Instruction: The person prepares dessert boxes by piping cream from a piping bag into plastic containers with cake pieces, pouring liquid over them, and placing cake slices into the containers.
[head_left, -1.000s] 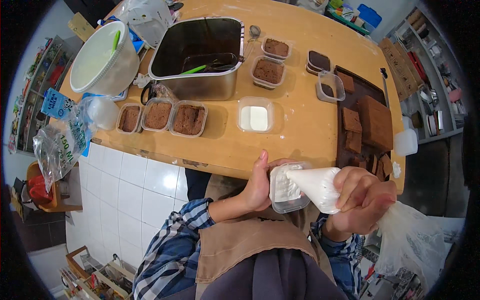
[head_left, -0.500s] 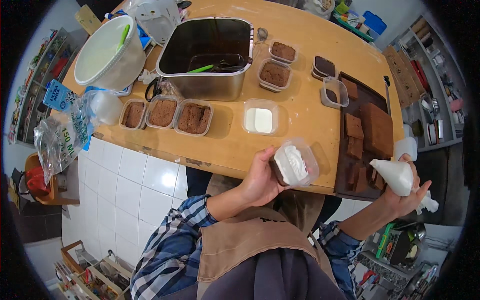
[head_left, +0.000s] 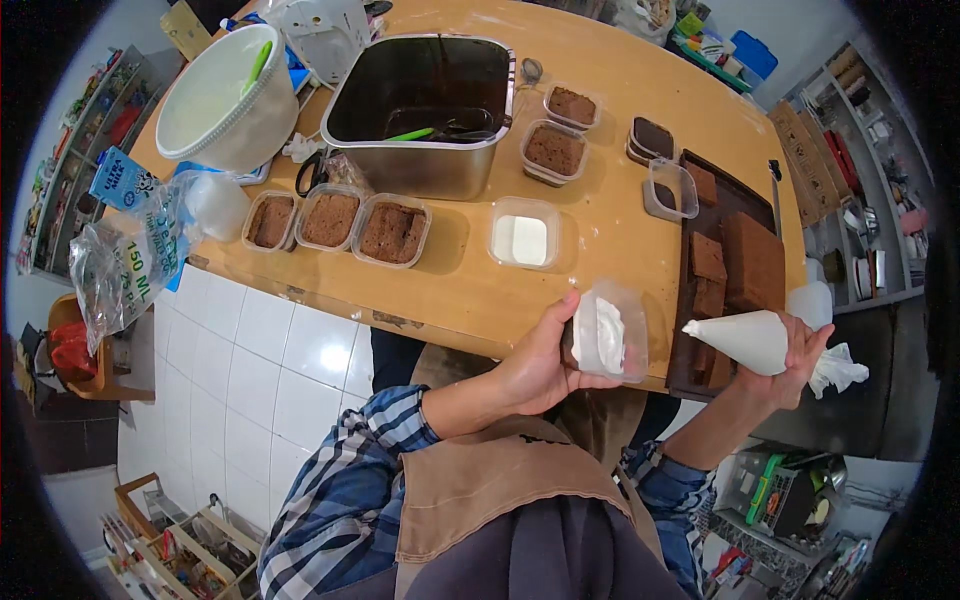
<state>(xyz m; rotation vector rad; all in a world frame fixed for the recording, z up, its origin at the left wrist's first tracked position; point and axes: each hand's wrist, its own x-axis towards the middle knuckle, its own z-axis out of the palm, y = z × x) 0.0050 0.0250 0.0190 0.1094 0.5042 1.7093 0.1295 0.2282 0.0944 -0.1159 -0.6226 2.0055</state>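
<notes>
My left hand is closed round a clear plastic tub, tilted so its white cream faces me. My right hand grips a piping bag filled with white, its tip pointing left toward the tub and apart from it. Twisted plastic trails behind that hand. Beyond the held tub, a second tub with a smooth white layer stands on the table. Under the piping bag lies a dark tray bearing a large block of chocolate cake and several cut pieces.
Several tubs of brown cake stand at the left front and far middle. A deep metal pan of dark sauce and a white mixing bowl stand behind. A crumpled plastic bag hangs at the left edge.
The piping bag has swung level and moved left, closer to the held tub. My left hand has shifted slightly right and turned the tub a little.
</notes>
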